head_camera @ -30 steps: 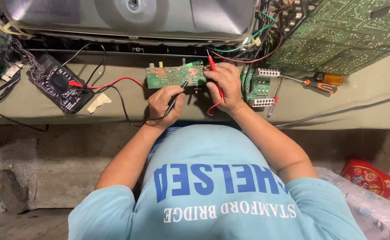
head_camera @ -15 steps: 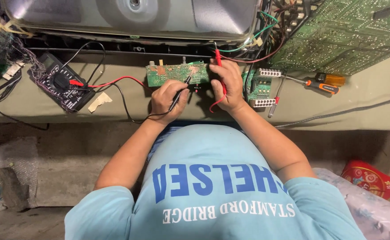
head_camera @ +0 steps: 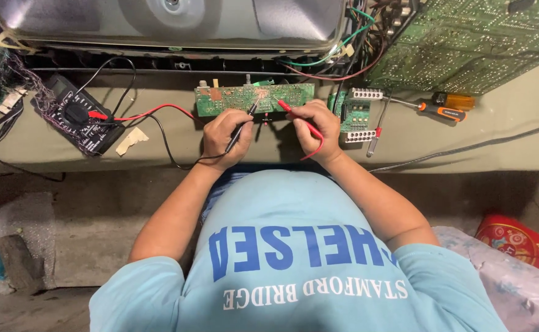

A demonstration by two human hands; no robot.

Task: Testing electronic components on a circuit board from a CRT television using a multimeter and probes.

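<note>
A narrow green circuit board [head_camera: 254, 98], studded with small parts and solder points, lies just right of the black multimeter [head_camera: 77, 122]. The left hand [head_camera: 225, 136] pinches a black probe [head_camera: 243, 122], the right hand [head_camera: 314, 128] a red probe [head_camera: 294, 114], both tips touching the board.

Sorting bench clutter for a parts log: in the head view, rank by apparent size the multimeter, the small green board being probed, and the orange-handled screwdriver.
1. small green board
2. multimeter, close behind; ranking unsure
3. orange-handled screwdriver, thinnest

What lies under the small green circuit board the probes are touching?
The long green circuit board rests on the flat grey-green bench top. Whatever lies directly beneath the board is covered by it.
</note>
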